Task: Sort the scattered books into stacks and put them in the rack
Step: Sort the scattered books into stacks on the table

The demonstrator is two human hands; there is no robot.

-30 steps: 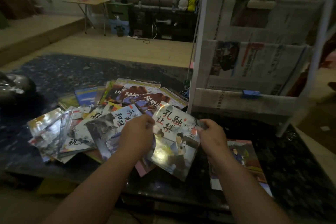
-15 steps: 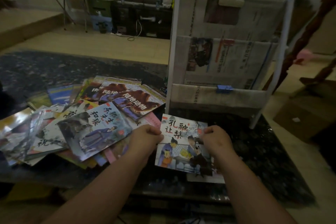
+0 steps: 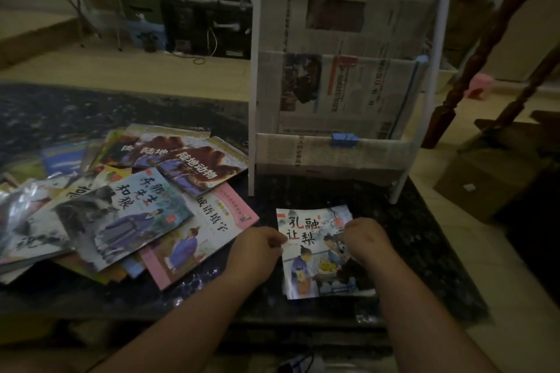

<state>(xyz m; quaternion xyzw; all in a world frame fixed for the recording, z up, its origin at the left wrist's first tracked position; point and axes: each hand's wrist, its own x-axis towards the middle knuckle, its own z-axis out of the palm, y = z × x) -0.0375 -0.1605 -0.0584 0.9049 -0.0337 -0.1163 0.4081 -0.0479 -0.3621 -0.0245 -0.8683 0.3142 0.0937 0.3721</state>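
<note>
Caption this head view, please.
Left hand and right hand pinch a thin illustrated book on the dark table before a white rack.

Scattered books point(image 3: 121, 206) lying overlapped on the left of the table point(image 3: 424, 236), single book point(image 3: 312, 254) lying flat to their right near the front edge, rack point(image 3: 254, 100) standing on the table behind it, left hand point(image 3: 257, 248) and right hand point(image 3: 363, 239) pinching the single book's sides.

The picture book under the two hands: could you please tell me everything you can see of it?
The thin glossy picture book has a pale cover with large black Chinese characters above painted figures in blue robes. It lies flat, face up, on the dark speckled tabletop in front of the white newspaper-lined rack, with another book's edge showing beneath. The left hand pinches its left edge; the right hand holds its right side.
</note>
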